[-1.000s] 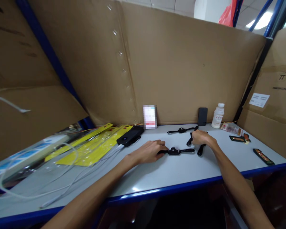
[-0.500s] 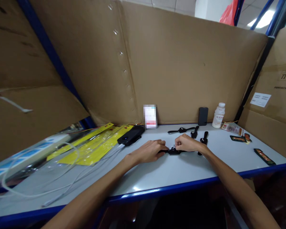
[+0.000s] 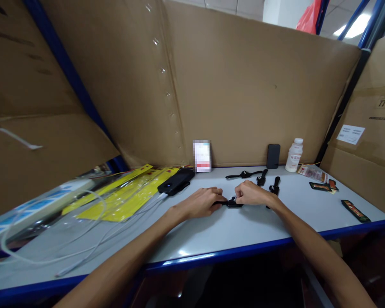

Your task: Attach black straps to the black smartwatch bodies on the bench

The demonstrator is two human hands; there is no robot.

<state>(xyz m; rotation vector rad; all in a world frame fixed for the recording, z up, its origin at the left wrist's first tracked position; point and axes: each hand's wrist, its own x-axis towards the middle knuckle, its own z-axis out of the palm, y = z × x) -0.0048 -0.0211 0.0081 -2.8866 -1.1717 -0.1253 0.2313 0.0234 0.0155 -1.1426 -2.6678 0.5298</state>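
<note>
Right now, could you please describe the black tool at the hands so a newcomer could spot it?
On the pale tabletop, find the left hand and right hand. The black tool lies between them, one handle in the left hand. Three similar tools lie nearby; only this one has both hands at it.

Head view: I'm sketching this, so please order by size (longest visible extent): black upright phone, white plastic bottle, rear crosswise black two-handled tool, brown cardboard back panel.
1. Brown cardboard back panel
2. Rear crosswise black two-handled tool
3. White plastic bottle
4. Black upright phone
</note>
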